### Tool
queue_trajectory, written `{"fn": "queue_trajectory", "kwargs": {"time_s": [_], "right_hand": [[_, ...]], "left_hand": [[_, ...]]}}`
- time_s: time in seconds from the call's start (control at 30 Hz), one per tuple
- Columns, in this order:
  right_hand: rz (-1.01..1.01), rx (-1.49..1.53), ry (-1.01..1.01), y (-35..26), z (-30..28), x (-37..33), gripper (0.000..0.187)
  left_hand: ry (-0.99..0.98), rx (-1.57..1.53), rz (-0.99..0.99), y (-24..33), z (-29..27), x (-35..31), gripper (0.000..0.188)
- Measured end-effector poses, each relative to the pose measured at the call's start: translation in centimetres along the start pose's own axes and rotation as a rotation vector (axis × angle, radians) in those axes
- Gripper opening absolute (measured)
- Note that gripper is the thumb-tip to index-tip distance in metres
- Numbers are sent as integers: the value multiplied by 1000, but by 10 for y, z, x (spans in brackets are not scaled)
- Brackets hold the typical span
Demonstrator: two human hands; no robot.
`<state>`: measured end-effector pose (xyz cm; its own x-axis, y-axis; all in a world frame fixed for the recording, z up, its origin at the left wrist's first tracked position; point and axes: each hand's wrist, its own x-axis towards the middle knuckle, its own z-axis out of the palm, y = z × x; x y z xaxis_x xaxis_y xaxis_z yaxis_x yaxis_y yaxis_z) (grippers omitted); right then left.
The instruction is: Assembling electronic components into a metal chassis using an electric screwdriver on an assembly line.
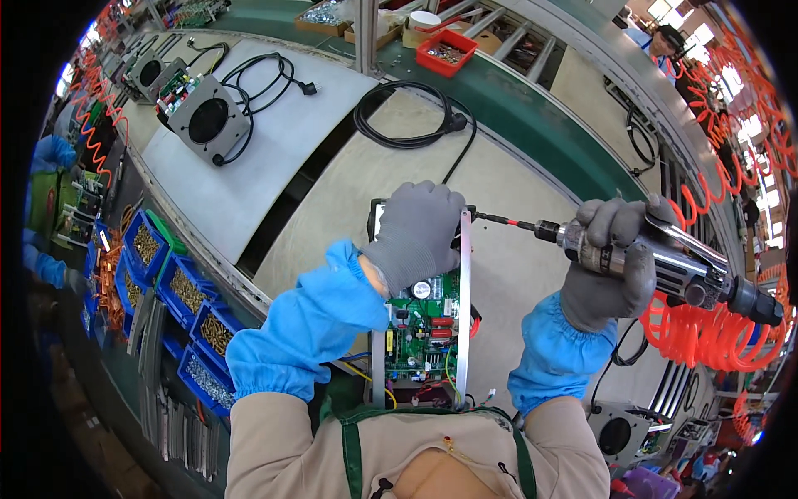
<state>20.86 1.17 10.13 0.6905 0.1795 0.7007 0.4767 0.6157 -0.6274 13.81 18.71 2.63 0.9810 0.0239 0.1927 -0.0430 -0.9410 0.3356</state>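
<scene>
In front of me lies an open device with a green circuit board between two pale metal side rails. My left hand, in a grey glove, is pressed over the far end of this device, its fingers curled around the edge and partly hidden. My right hand, also gloved, is wrapped round a pneumatic screwdriver held sideways. The tool's bit points left and its tip meets the far end of the right rail. A coiled black power cord lies beyond the device.
Blue bins of screws line the left side. Another grey unit with a fan opening sits far left. A red tray of small parts stands at the back. A red coiled air hose hangs at right, and a co-worker is beyond.
</scene>
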Motion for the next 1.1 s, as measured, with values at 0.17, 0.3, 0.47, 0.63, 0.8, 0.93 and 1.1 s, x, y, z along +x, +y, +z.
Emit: {"fn": "queue_trajectory", "kwargs": {"time_s": [0.17, 0.3, 0.47, 0.63, 0.8, 0.93, 1.1], "right_hand": [[72, 5, 29, 10, 7, -1, 54], [64, -44, 36, 15, 7, -4, 53], [28, -114, -64, 13, 21, -7, 49], [132, 13, -160, 27, 30, 10, 41], [266, -116, -74, 31, 53, 24, 39], [333, -257, -17, 30, 70, 33, 36], [403, -297, 7, 35, 67, 40, 37]], "left_hand": [[3, -8, -15, 1, 1, 0, 48], [2, -4, -16, 2, 2, 0, 47], [-5, -7, -20, 1, 2, -1, 45], [68, -19, 14, 1, 8, -2, 41], [75, -14, 10, 0, 10, -2, 39], [97, -10, 27, 0, 10, -1, 38], [91, -23, 25, 0, 8, 0, 38]]}}
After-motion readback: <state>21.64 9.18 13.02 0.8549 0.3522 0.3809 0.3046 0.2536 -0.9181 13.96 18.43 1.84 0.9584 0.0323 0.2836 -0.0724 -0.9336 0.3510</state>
